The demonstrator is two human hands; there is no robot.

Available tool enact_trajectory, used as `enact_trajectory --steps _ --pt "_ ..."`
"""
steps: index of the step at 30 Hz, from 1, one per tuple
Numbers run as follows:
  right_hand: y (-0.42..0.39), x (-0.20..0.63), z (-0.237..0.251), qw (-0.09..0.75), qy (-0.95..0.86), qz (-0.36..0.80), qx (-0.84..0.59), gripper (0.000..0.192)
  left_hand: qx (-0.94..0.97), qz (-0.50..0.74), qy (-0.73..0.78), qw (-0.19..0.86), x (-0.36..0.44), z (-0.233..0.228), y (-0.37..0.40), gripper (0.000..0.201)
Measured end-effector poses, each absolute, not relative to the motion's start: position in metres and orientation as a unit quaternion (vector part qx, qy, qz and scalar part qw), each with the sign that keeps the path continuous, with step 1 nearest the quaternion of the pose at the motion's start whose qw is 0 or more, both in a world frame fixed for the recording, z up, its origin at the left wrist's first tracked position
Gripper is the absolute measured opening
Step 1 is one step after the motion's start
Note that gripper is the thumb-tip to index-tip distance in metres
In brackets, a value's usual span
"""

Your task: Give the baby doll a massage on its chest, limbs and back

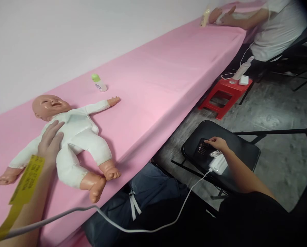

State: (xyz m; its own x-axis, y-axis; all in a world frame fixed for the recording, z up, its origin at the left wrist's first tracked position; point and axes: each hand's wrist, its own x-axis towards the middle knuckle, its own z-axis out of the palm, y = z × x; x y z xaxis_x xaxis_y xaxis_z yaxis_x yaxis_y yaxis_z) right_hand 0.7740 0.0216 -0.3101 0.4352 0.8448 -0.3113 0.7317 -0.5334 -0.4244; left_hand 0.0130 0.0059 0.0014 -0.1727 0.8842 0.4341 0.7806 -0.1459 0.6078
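My left hand (50,140) lies on the chest of a baby doll (75,128), its fingers stretched out and not gripping. The doll is on its back on a pink-covered table (148,99), with a white cloth body and bare plastic head, hands and feet. Over a black folding chair (242,152), the fingers of my right hand (218,143) are pinched together at the upper edge of a dark flat thing (201,147), phone-like, with rows of small light marks. Whether they grip it or only touch it is hard to see.
A green-capped bottle (99,83) lies beyond the doll. By my right hand is a white power bank (219,164); its cable (143,231) runs across my lap. A red stool (222,96) holds a clear bottle (242,70). Another person (279,31) handles a second doll at the table's far end.
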Motion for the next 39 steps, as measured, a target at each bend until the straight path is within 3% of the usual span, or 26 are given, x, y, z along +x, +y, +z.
enact_trajectory --steps 39 --pt "0.022 0.767 -0.310 0.101 -0.450 0.228 -0.857 0.042 0.638 0.367 0.673 0.071 0.019 0.006 0.003 0.050"
